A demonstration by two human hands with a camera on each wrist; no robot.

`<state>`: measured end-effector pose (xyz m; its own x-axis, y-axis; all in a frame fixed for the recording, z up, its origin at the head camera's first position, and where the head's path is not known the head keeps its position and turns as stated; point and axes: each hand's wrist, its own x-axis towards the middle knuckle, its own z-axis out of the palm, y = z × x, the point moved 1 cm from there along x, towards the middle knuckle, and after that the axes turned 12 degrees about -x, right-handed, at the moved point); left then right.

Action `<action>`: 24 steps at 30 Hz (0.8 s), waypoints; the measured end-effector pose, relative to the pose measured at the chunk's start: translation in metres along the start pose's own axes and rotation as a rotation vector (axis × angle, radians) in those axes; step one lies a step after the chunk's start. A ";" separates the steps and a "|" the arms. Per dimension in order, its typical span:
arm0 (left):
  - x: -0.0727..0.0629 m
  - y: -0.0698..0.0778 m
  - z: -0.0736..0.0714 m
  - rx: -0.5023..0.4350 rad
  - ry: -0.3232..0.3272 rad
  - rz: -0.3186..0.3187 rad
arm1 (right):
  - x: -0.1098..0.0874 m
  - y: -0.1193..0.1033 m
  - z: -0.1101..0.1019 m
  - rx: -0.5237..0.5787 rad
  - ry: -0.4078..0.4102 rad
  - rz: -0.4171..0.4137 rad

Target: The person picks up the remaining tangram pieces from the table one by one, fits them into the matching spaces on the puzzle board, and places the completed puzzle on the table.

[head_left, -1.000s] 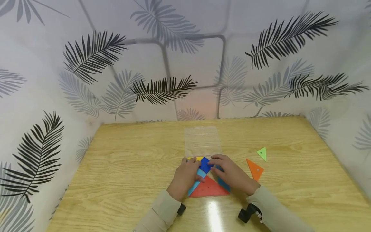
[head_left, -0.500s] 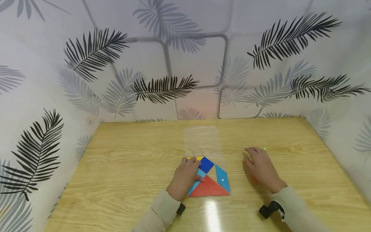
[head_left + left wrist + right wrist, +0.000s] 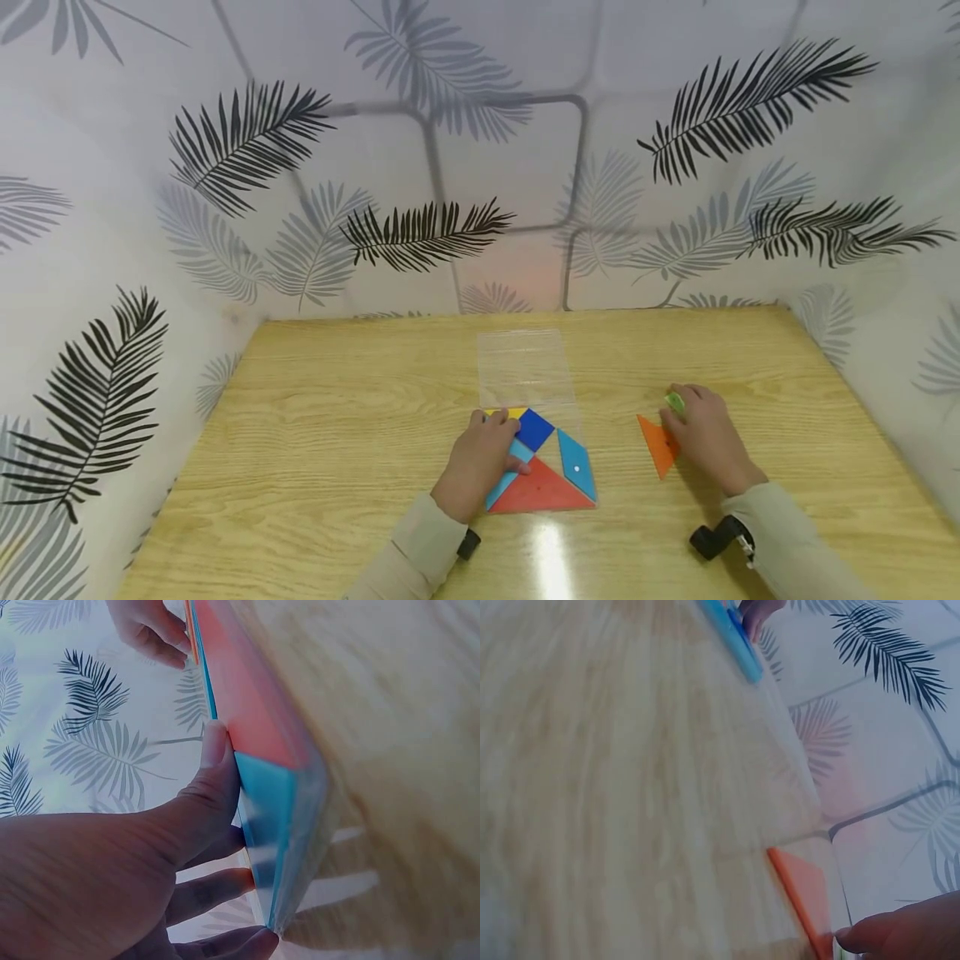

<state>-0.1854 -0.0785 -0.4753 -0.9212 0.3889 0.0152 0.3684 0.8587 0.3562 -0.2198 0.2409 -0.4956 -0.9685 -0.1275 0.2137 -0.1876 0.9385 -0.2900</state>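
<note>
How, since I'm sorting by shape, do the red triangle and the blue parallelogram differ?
The red triangle has three sides; the blue parallelogram has four. The red triangle is larger than the blue parallelogram. In the head view, the left hand has its thumb over the red triangle's edge, while no hand covers the blue parallelogram. Both are flat pieces lying in the same group.

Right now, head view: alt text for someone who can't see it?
A person's right hand pinches a small green piece beside an orange piece on a wood-grain table; the left hand rests on flat yellow, blue and red pieces. Leaf-print backdrop behind.
</note>
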 end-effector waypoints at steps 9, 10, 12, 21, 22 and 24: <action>0.002 -0.002 0.003 -0.013 0.000 -0.017 | 0.007 0.002 0.005 -0.060 0.094 -0.073; 0.002 -0.002 0.003 -0.014 0.002 -0.017 | 0.008 0.002 0.005 -0.069 0.104 -0.073; 0.002 -0.002 0.002 -0.018 0.001 -0.021 | 0.009 0.001 0.005 -0.093 0.108 -0.069; 0.002 0.000 0.001 -0.021 -0.008 -0.026 | 0.012 -0.007 0.005 -0.215 0.148 -0.136; 0.002 0.000 0.001 -0.018 -0.005 -0.022 | 0.012 -0.008 0.006 -0.233 0.152 -0.144; 0.001 -0.001 0.002 -0.010 0.003 -0.013 | 0.013 -0.009 0.006 -0.304 0.144 -0.176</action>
<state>-0.1866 -0.0781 -0.4769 -0.9262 0.3769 0.0132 0.3553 0.8603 0.3655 -0.2313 0.2287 -0.4958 -0.8889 -0.2690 0.3707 -0.2710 0.9614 0.0479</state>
